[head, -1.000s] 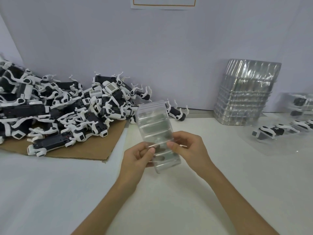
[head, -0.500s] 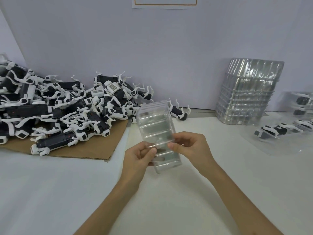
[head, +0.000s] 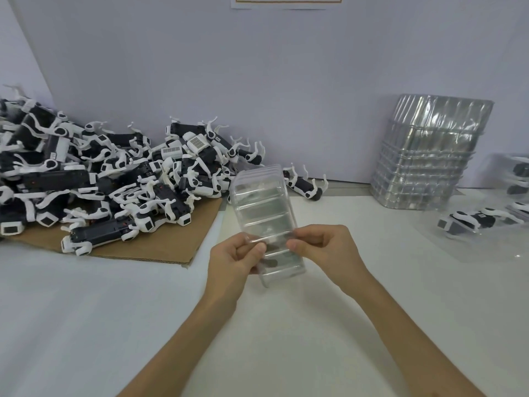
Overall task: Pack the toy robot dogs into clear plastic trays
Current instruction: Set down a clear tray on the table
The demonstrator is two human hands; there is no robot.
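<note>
Holding a small stack of clear trays (head: 262,207) up off the tabletop (head: 286,325), both hands pinch it around its lower half. The left hand (head: 232,262) has its thumb on the front face w/ fingers curled behind the left edge. The right hand (head: 323,247) nips the right edge btwn thumb & forefinger, other fingers curled.

The stack is see-through, oblong w/ rounded corners, ribbed crosswise into several shallow pockets. Several nested rims show at the top end. It's tilted, top end leaning away toward the wall, bottom end nearest the camera. Fingers show thru the plastic.

The toy robot dogs (head: 114,179) are black & white, legs sticking up, heaped on a cardboard sheet (head: 160,249) at back left. One lone dog (head: 303,184) lies against the wall just behind the held stack. At back right stands a tall tray stack (head: 429,156). Further right, a packed tray (head: 469,222) holds a dog.

Vs 1 s ago: hardly any change. Same two-hand pinch at the same spot, same tilt. Pile, tall stack & packed tray haven't moved on the tabletop.
</note>
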